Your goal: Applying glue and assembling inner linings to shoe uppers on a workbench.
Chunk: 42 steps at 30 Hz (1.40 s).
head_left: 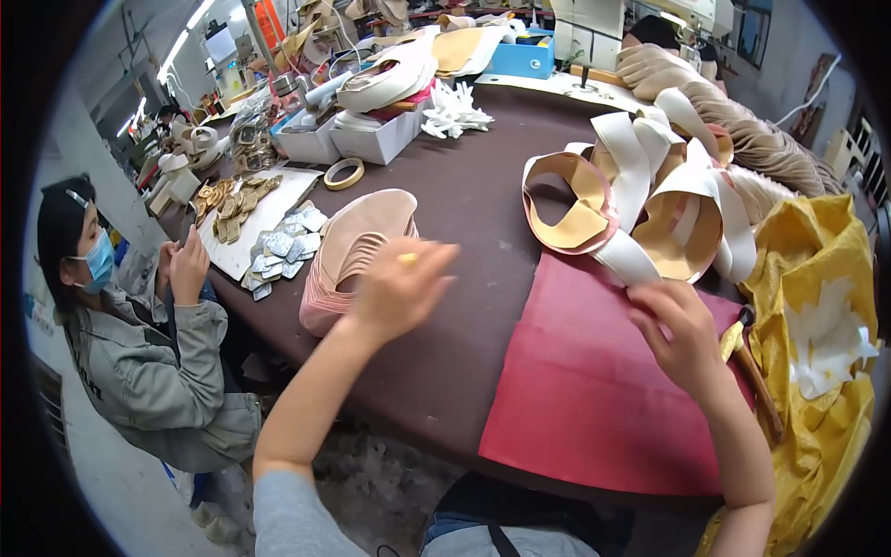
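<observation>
My left hand [399, 286], slightly blurred, is over the table beside a stack of pinkish-beige curved pieces [357, 227]. Its fingers stretch to the right, with no held thing visible; something small and yellow shows at one finger. On the right, my right hand [682, 339] hovers over a red mat [594, 390], thumb and fingers apart. Its fingertips are close to the end of a white strip [629, 258] on a pile of looped tan and white pieces [682, 223]; whether they touch is unclear.
A hammer [761, 390] lies at the mat's right edge by a yellow sack [826, 269]. Grey-white pieces [283, 246], a tape roll [344, 174] and a white box [376, 139] occupy the table's left and back. A person in a grey-green jacket [176, 390] stands at left.
</observation>
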Tool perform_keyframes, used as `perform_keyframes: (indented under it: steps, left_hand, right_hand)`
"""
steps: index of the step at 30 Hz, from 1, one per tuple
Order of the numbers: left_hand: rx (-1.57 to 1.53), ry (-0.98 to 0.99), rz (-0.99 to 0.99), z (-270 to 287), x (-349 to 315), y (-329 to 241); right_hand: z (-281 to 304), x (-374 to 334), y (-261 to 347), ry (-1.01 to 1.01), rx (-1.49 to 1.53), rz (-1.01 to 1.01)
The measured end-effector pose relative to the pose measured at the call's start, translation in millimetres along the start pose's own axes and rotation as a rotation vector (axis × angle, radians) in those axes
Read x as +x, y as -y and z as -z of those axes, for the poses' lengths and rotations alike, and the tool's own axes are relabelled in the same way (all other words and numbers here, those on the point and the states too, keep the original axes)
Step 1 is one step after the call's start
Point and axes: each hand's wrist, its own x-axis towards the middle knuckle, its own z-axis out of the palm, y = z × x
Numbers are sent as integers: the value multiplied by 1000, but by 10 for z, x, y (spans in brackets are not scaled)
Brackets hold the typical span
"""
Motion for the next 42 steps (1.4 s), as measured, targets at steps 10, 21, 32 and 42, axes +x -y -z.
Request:
perform_keyframes:
  steps: [10,21,32,42]
  left_hand:
    - [21,99,-387,-2002,1300,-11]
    - [-170,390,708,-242,1553,999]
    - [-1620,-107,690,541,875,387]
    - [-557,214,182,496,607,-1278]
  right_hand:
    - [-491,677,-833,283,35,-292]
    - [-1345,290,-1502,150,-133,-186]
    - [-488,701,-360,191,502,-312]
    - [42,112,517,-28,831,-488]
